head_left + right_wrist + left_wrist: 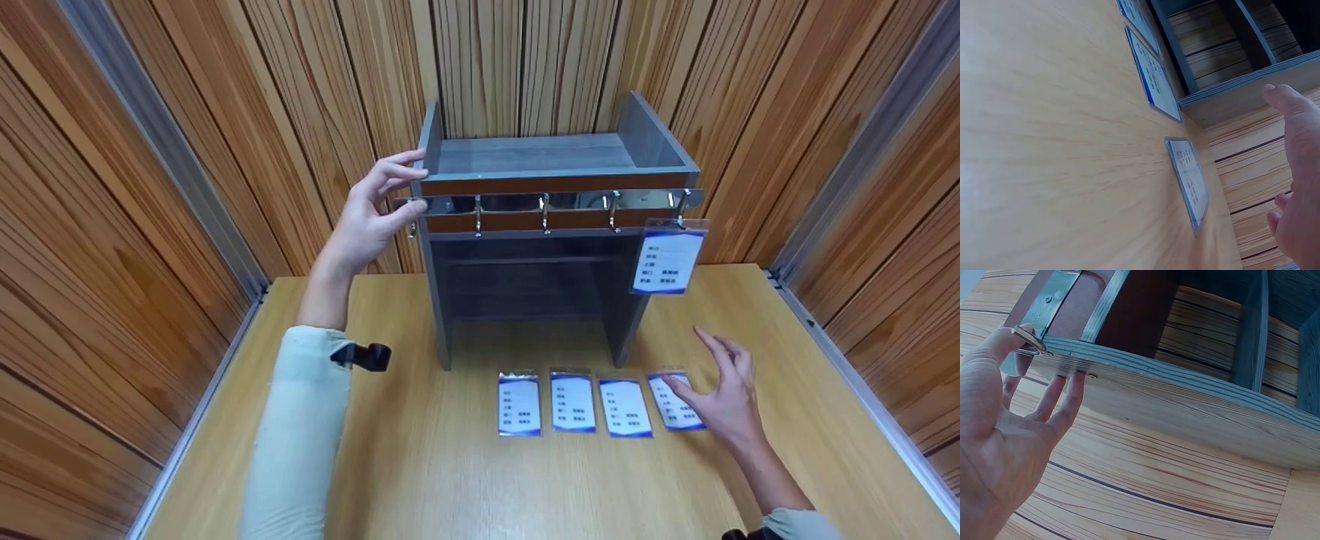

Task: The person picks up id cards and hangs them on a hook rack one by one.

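Left hand (375,206) grips gray wooden shelf (536,156); right hand (726,401) (empty, fingers spread) near rectangular white-and-blue plastic card (672,409) on light-brown wooden table (420,457).

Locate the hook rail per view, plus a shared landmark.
Head: hook rail, upper center, across the front of the gray shelf.
Left wrist: hook rail, upper left, by the left hand.
Right wrist: not in it.
Landmark: gray shelf, across the top in left wrist, upper right in right wrist.
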Motion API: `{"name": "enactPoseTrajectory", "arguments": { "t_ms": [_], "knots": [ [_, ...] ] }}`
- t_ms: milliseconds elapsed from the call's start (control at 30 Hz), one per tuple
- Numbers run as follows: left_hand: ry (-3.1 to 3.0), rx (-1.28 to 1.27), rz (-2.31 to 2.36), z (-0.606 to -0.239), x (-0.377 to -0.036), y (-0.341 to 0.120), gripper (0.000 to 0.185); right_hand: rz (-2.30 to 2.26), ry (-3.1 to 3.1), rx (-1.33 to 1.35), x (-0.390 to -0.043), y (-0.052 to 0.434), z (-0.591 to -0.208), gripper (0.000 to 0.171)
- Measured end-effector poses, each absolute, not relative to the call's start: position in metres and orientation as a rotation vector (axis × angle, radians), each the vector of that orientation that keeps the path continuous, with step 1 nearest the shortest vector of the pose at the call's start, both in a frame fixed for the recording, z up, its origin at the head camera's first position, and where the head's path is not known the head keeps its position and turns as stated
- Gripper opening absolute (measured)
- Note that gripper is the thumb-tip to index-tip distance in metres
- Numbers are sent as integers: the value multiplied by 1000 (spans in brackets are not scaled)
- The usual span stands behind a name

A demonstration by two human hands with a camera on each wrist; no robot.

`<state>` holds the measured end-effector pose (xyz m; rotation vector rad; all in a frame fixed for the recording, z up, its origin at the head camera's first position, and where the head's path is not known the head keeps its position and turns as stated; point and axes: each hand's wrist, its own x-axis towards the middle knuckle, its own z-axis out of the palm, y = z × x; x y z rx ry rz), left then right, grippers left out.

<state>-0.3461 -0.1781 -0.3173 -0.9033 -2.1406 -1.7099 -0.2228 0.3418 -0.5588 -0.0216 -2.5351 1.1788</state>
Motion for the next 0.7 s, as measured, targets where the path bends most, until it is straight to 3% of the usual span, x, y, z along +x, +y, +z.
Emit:
{"name": "enactPoseTrajectory", "arguments": {
  "t_ms": [700],
  "knots": [
    [-2132,-915,-1713,-317,-344,-178,34,1113,-2647,18,-225,344,-583,79]
  ]
}}
